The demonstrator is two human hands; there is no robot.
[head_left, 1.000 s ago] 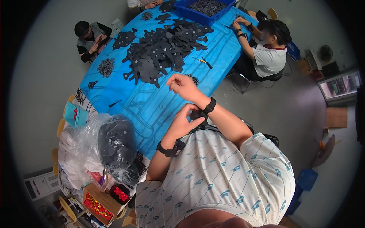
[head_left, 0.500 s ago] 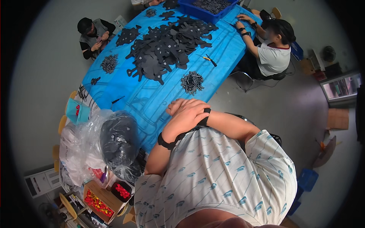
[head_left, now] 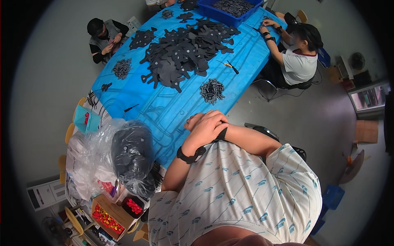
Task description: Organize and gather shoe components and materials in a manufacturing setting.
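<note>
At the near edge of the blue-covered table (head_left: 164, 106), my forearms cross in front of my body. My left hand (head_left: 207, 128) lies over my right wrist, with its fingers bent round it beside a black wristband (head_left: 222, 134). Beneath it, my right hand (head_left: 193, 121) is partly covered, and most of its fingers are hidden. Neither hand touches a loose part. The closest is a small heap of short grey-and-black pieces (head_left: 212, 91) just beyond them. Farther off spreads a large pile of flat dark grey cut-outs (head_left: 172, 65).
A yellow-and-black hand tool (head_left: 231, 67) lies right of the pile. A blue bin (head_left: 227, 16) of small parts stands at the far end. Clear bags (head_left: 131, 151) and a box of red and yellow pieces (head_left: 107, 217) are at left. Co-workers sit at the right (head_left: 301, 61) and left (head_left: 104, 39).
The view has shifted slightly. My left hand's fingers bend more over my right wrist. The co-worker at the right has lifted a hand and drawn both hands nearer together.
</note>
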